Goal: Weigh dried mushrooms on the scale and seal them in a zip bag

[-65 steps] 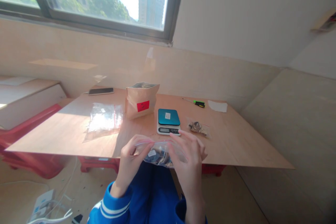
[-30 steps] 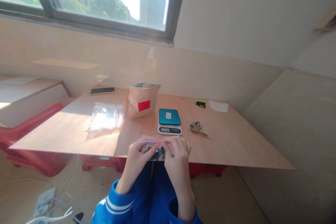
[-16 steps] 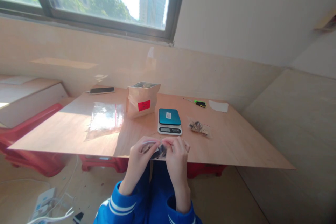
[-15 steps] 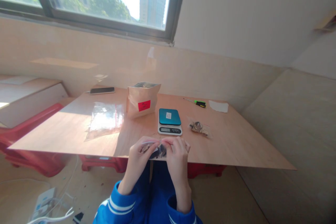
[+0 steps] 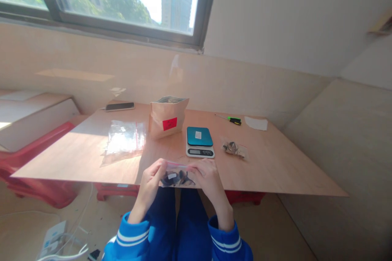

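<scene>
Left fingers and right fingers in closed pinches on opposite top ends of a clear bag.

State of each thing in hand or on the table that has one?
Held bag, filled, seal unclear
Left hand, pinching its top edge
Right hand, pinching its other end
Paper bag, upright, top open
Clear bags, lying flat
Small bag, filled, lying down
Scale, flat, display unreadable
Phone, flat, screen dark
</scene>
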The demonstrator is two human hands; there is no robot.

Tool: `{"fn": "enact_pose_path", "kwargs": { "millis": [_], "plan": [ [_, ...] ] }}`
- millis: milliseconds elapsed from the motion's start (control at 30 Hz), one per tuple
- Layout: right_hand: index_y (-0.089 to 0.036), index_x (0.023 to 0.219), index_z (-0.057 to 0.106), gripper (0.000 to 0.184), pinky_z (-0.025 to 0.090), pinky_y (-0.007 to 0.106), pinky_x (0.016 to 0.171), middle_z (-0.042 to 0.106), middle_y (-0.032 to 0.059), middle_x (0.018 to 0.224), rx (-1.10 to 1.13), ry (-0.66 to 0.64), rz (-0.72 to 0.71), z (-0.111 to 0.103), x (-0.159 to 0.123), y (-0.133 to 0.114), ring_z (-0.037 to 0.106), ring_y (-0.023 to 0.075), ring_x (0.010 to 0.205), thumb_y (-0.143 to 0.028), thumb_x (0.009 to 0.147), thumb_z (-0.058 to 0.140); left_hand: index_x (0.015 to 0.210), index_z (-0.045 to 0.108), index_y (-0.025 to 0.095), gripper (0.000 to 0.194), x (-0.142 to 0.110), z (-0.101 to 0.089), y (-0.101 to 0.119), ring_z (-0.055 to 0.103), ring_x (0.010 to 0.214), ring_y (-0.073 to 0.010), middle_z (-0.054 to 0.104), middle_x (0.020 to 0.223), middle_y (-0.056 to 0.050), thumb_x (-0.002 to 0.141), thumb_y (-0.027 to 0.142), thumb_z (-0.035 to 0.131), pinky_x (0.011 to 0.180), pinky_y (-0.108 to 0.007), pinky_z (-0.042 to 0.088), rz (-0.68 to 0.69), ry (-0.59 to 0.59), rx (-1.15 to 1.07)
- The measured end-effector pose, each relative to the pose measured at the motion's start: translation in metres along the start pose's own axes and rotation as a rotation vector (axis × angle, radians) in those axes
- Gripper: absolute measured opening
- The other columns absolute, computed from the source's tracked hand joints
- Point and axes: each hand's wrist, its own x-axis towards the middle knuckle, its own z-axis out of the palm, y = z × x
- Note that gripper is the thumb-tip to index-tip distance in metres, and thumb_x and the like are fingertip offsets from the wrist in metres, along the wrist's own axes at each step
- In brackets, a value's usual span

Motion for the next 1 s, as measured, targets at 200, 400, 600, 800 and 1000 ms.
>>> {"fn": "enact_pose_path", "kwargs": {
  "millis": [200,400,600,800,1000],
  "plan": [
    [-0.025,0.073,0.073,0.023,0.040,0.032,0.077,0.074,-0.0013,0.074,-0.040,0.038,-0.068,0.000,0.011,-0.001,0.062,0.0154,0.070,-0.011,0.086,0.059,0.079,0.070,0.016,0.041,0.002,-0.001,-0.007,0.066,0.066,-0.0189,0.069,0.068,-0.003,0.083,0.054,0.054,0.062,-0.028,0.054,-0.060,0.054,-0.103],
    [-0.028,0.089,0.075,0.012,0.040,0.032,0.077,0.075,-0.0017,0.081,0.014,-0.006,-0.105,-0.004,0.017,-0.002,0.063,0.0169,0.077,-0.021,0.085,0.065,0.078,0.069,0.017,0.034,0.003,-0.004,-0.013,0.067,0.067,-0.0182,0.071,0.070,-0.001,0.085,0.047,0.055,0.064,-0.027,0.055,-0.078,0.170,-0.236],
    [-0.025,0.072,0.074,0.024,0.043,0.035,0.077,0.074,-0.0003,0.075,0.074,-0.019,-0.014,-0.011,0.013,0.010,0.064,0.0179,0.074,-0.020,0.089,0.059,0.076,0.071,0.018,0.025,0.002,-0.002,-0.014,0.066,0.071,-0.0179,0.071,0.072,0.002,0.086,0.038,0.059,0.065,-0.026,0.053,-0.124,0.131,-0.344],
    [-0.024,0.100,0.073,0.021,0.048,0.035,0.083,0.076,0.0037,0.094,0.473,-0.054,0.212,-0.015,0.007,0.012,0.068,0.0217,0.089,-0.034,0.083,0.067,0.078,0.069,0.018,0.028,0.005,0.006,-0.014,0.068,0.076,-0.0196,0.073,0.076,-0.001,0.084,0.043,0.059,0.073,-0.031,0.054,-0.152,0.240,-0.424],
    [-0.016,0.086,0.072,0.041,0.052,0.034,0.083,0.074,0.0105,0.092,0.735,-0.030,0.384,-0.013,-0.005,0.018,0.068,0.0222,0.089,-0.054,0.086,0.056,0.081,0.070,0.015,0.039,0.008,0.013,-0.018,0.068,0.076,-0.0204,0.074,0.078,-0.004,0.077,0.053,0.063,0.076,-0.034,0.053,-0.203,0.263,-0.466]
  ]
}}
